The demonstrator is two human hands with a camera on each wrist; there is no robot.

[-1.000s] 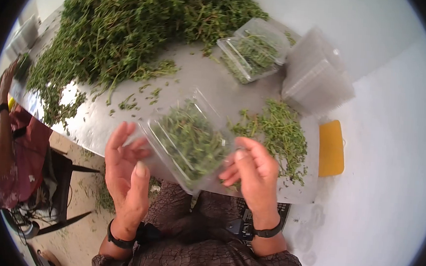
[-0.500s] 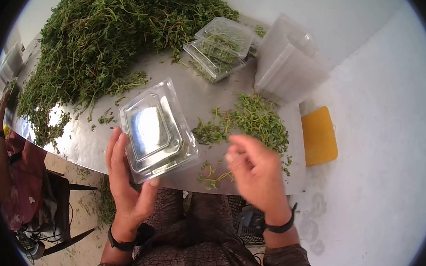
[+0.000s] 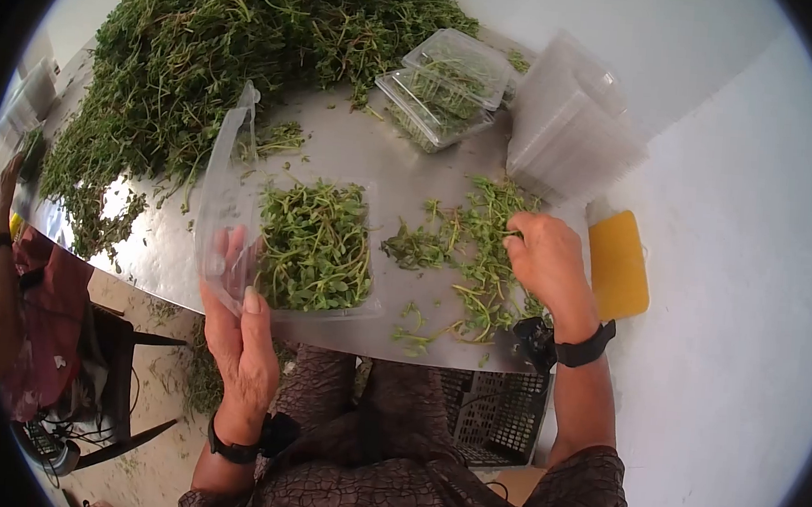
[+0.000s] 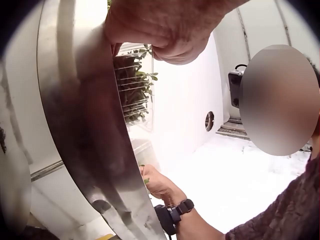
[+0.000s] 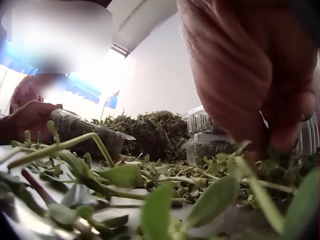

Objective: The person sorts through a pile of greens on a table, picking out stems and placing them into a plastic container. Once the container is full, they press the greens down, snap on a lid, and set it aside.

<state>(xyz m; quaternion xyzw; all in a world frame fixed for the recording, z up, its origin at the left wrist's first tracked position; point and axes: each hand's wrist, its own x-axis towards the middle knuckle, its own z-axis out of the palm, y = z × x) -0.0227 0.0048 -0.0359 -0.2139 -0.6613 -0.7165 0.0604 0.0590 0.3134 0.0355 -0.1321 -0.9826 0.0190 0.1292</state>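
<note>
A clear hinged container [image 3: 373, 300] stands with its lid [image 3: 217, 179] raised on the left and green sprigs [image 3: 317, 247] filling its base. My left hand [image 3: 239, 345] grips the lid side, thumb in front and fingers behind the plastic. Over the small pile of loose sprigs [image 3: 488, 223], right of the container, my right hand [image 3: 556, 269] pinches some greens with curled fingers. The left wrist view has bits of green at the right hand's fingertips [image 4: 145, 172]. In the right wrist view, the hand [image 5: 240, 75] reaches down among the sprigs, its fingertips partly hidden.
A large heap of greens [image 3: 222, 62] covers the table's back left. Two filled containers [image 3: 435, 105] are stacked near a tall stack of clear containers [image 3: 575, 124]. A yellow board [image 3: 619, 266] is beside the table's right edge. Another person's arms [image 3: 4, 216] show at far left.
The closed container, first held between both hands and then tilted in the left, now stands opened with its greens showing. My right hand has moved right onto the small pile and taken hold of sprigs.
</note>
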